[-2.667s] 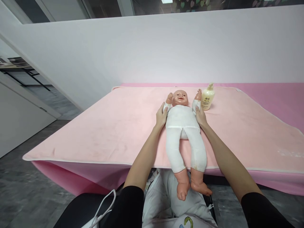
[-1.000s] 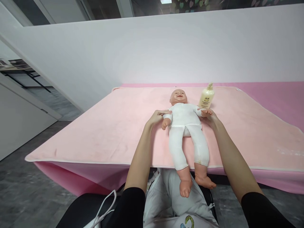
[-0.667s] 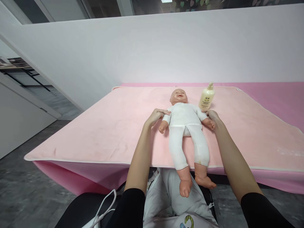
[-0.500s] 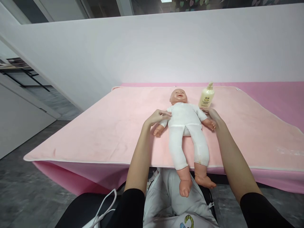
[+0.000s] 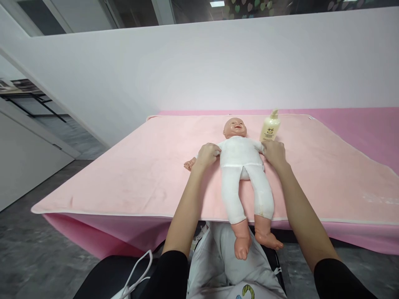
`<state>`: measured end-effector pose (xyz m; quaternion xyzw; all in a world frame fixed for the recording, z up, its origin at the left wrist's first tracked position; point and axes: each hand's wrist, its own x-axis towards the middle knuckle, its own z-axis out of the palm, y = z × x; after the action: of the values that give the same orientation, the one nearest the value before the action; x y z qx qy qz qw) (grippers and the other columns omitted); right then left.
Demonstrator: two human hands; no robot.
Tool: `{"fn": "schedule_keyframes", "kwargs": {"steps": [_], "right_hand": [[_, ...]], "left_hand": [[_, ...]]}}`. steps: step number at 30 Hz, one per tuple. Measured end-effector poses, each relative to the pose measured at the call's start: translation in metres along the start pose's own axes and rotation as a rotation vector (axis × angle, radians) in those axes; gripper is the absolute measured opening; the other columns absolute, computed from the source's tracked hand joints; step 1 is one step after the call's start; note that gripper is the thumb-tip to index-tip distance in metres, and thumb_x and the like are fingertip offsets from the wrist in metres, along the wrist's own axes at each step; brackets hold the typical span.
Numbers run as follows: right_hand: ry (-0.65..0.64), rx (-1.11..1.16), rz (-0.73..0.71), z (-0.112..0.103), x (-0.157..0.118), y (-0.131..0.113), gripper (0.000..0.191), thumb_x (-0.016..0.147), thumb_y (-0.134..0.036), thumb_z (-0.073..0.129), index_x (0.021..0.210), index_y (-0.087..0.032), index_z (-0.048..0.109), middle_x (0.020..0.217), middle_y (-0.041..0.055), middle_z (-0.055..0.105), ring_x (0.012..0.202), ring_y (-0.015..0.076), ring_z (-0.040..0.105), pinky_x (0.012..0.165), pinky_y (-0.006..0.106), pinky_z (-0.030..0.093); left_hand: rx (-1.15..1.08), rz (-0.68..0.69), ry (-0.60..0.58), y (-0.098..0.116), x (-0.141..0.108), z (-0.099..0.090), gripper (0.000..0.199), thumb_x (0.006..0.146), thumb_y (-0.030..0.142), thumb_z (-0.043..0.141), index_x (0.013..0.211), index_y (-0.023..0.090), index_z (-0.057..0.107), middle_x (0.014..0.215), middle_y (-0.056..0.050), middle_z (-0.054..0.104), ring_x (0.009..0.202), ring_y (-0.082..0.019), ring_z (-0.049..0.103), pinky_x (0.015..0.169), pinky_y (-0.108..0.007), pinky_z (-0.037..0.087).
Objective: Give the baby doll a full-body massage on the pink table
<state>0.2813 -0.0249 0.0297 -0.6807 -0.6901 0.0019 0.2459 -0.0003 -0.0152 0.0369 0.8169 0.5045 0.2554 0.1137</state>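
A baby doll (image 5: 239, 154) with a white cloth body lies face up, its head toward the wall and its feet hanging past the table's front edge. My left hand (image 5: 208, 154) is closed around the doll's arm on the left side of the picture; the doll's small hand sticks out beyond it. On the other side, my right hand (image 5: 274, 152) is wrapped round the doll's other arm, hiding its lower part and hand. Just behind my right hand stands a pale yellow pump bottle (image 5: 269, 126), upright.
A light pink blanket (image 5: 140, 174) covers the table over a darker pink cloth (image 5: 368, 128). Behind rises a white wall (image 5: 199, 66). Grey trousers and a white cable (image 5: 140, 270) show below the table edge.
Both hands have closed around the doll's arms. The doll's arm on the left has swung outward and up; its hand on the right has gone out of sight under my hand.
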Motion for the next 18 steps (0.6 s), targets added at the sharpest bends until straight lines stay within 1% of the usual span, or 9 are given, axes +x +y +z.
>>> {"fn": "schedule_keyframes", "kwargs": {"steps": [2, 4, 5, 7, 9, 11, 12, 15, 18], "right_hand": [[0.054, -0.106, -0.084, 0.002, -0.002, -0.013, 0.03, 0.078, -0.008, 0.044, 0.096, -0.014, 0.068, 0.101, 0.0153, 0.065, 0.102, 0.0293, 0.054, 0.093, 0.046, 0.036], [0.075, -0.123, -0.081, 0.003, -0.005, -0.024, 0.029, 0.082, -0.011, 0.042, 0.096, -0.015, 0.067, 0.096, 0.0155, 0.065, 0.1, 0.0281, 0.055, 0.09, 0.042, 0.038], [0.065, -0.125, -0.045, 0.004, -0.007, -0.029, 0.028, 0.085, -0.015, 0.041, 0.097, -0.015, 0.067, 0.092, 0.0157, 0.065, 0.097, 0.0276, 0.057, 0.087, 0.04, 0.039], [0.013, -0.139, 0.047, 0.006, -0.01, -0.035, 0.031, 0.09, -0.026, 0.038, 0.095, -0.015, 0.067, 0.085, 0.0166, 0.064, 0.091, 0.027, 0.06, 0.081, 0.038, 0.041], [-0.059, -0.149, 0.11, 0.007, -0.012, -0.037, 0.038, 0.093, -0.034, 0.034, 0.093, -0.014, 0.067, 0.086, 0.0186, 0.065, 0.089, 0.0282, 0.061, 0.079, 0.038, 0.042], [-0.124, -0.108, 0.138, 0.007, -0.012, -0.036, 0.043, 0.093, -0.037, 0.032, 0.094, -0.012, 0.067, 0.091, 0.0206, 0.065, 0.091, 0.0304, 0.062, 0.079, 0.04, 0.043], [-0.147, -0.06, 0.146, 0.008, -0.011, -0.035, 0.044, 0.093, -0.039, 0.032, 0.096, -0.011, 0.066, 0.094, 0.0211, 0.065, 0.093, 0.0314, 0.061, 0.081, 0.041, 0.043], [-0.168, 0.155, 0.156, 0.013, -0.007, -0.032, 0.043, 0.091, -0.043, 0.035, 0.106, -0.012, 0.062, 0.106, 0.0206, 0.064, 0.102, 0.0319, 0.058, 0.088, 0.042, 0.041], [-0.14, 0.411, 0.184, 0.025, -0.002, -0.029, 0.042, 0.088, -0.041, 0.044, 0.116, -0.013, 0.055, 0.121, 0.0175, 0.058, 0.113, 0.0293, 0.053, 0.098, 0.042, 0.038]], "left_hand": [[0.116, -0.045, 0.042, 0.012, 0.0, 0.001, 0.026, 0.067, 0.013, 0.051, 0.079, 0.02, 0.073, 0.094, -0.012, 0.071, 0.1, -0.031, 0.06, 0.093, -0.042, 0.041], [0.146, -0.142, 0.074, 0.022, -0.002, 0.001, 0.024, 0.076, 0.028, 0.051, 0.079, 0.018, 0.073, 0.082, -0.014, 0.07, 0.092, -0.032, 0.062, 0.088, -0.042, 0.042], [0.134, -0.189, 0.074, 0.027, -0.003, 0.001, 0.031, 0.079, 0.039, 0.05, 0.079, 0.018, 0.072, 0.076, -0.014, 0.07, 0.088, -0.032, 0.063, 0.086, -0.041, 0.043], [0.078, -0.242, 0.026, 0.033, -0.006, 0.0, 0.048, 0.08, 0.058, 0.045, 0.081, 0.018, 0.071, 0.072, -0.012, 0.068, 0.082, -0.03, 0.064, 0.081, -0.038, 0.044], [0.016, -0.253, -0.054, 0.037, -0.009, 0.001, 0.058, 0.077, 0.068, 0.043, 0.086, 0.017, 0.069, 0.076, -0.012, 0.069, 0.079, -0.03, 0.065, 0.077, -0.036, 0.045], [-0.053, -0.258, -0.106, 0.037, -0.009, 0.004, 0.064, 0.074, 0.071, 0.046, 0.098, 0.014, 0.066, 0.086, -0.015, 0.071, 0.082, -0.031, 0.065, 0.076, -0.036, 0.045], [-0.099, -0.254, -0.108, 0.036, -0.009, 0.006, 0.067, 0.073, 0.07, 0.049, 0.105, 0.013, 0.063, 0.093, -0.016, 0.071, 0.086, -0.032, 0.065, 0.076, -0.036, 0.045], [-0.278, -0.196, -0.049, 0.03, -0.005, 0.016, 0.067, 0.073, 0.062, 0.057, 0.119, 0.014, 0.055, 0.116, -0.016, 0.065, 0.104, -0.032, 0.061, 0.085, -0.034, 0.044], [-0.448, -0.145, 0.033, 0.023, 0.0, 0.028, 0.059, 0.076, 0.052, 0.058, 0.121, 0.015, 0.054, 0.124, -0.013, 0.061, 0.114, -0.029, 0.056, 0.096, -0.036, 0.041]]}}
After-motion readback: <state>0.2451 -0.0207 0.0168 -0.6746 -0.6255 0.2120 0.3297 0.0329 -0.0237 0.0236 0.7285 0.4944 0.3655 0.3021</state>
